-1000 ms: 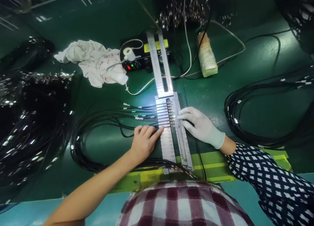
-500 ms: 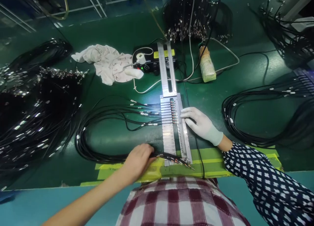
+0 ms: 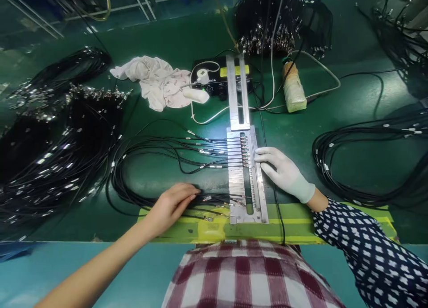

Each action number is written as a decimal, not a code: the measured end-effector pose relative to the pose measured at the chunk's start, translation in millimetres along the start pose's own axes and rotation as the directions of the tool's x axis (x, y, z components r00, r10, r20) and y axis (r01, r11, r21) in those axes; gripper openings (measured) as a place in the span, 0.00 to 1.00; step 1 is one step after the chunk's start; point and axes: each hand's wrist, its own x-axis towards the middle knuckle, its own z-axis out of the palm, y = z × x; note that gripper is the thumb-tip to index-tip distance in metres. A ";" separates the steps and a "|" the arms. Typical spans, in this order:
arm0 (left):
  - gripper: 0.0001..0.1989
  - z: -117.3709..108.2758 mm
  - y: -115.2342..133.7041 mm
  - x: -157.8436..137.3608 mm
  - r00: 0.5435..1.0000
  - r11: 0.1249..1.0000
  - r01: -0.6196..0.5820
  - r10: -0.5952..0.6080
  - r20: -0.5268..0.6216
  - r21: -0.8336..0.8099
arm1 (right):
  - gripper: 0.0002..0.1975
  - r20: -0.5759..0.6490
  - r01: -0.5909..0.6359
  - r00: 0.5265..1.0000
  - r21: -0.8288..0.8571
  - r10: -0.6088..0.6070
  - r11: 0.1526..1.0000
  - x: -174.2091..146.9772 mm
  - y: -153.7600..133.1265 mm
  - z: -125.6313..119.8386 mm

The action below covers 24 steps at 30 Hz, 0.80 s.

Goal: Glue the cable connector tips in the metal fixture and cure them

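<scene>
The metal jig (image 3: pixel 236 178) lies on the green counter (image 3: pixel 281 134), with a row of black wires (image 3: pixel 217 153) set across its far half. Left of the jig's near end, the bare left hand (image 3: pixel 177 205) bends over the loose cable bundle (image 3: pixel 124 187), fingers pressed together and thumb close to them; whether it pinches a cable, I cannot tell. The bundle's ends spread rightward past that hand's fingertips, some lying over the jig's near part. On the jig's right edge rest the fingertips of the gloved right hand (image 3: pixel 279 170), its fingers slightly spread
</scene>
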 end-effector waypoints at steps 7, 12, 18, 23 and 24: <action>0.10 -12.2 -1.2 6.7 0.977 0.999 0.022 -0.015 -0.212 0.033 | 0.09 0.002 0.013 1.000 -0.007 -0.013 1.000 -0.3 2.2 0.9; 0.09 7.6 5.2 24.7 0.993 0.992 0.022 -0.008 -0.114 0.124 | 0.10 0.005 0.006 1.000 -0.025 -0.006 1.000 -2.2 1.2 1.1; 0.12 41.9 21.8 54.9 0.996 0.986 -0.046 0.058 -0.067 0.163 | 0.11 0.034 0.038 0.999 -0.031 -0.037 0.999 -6.9 1.6 1.1; 0.10 47.4 20.4 73.7 0.972 0.963 -0.211 0.224 -0.067 0.168 | 0.11 0.039 0.005 0.999 0.006 -0.005 1.000 -5.5 0.9 -0.2; 0.11 45.1 18.7 76.0 0.964 0.955 -0.241 0.256 -0.069 0.171 | 0.11 0.039 0.000 0.999 0.016 -0.001 1.000 -4.8 0.8 -0.6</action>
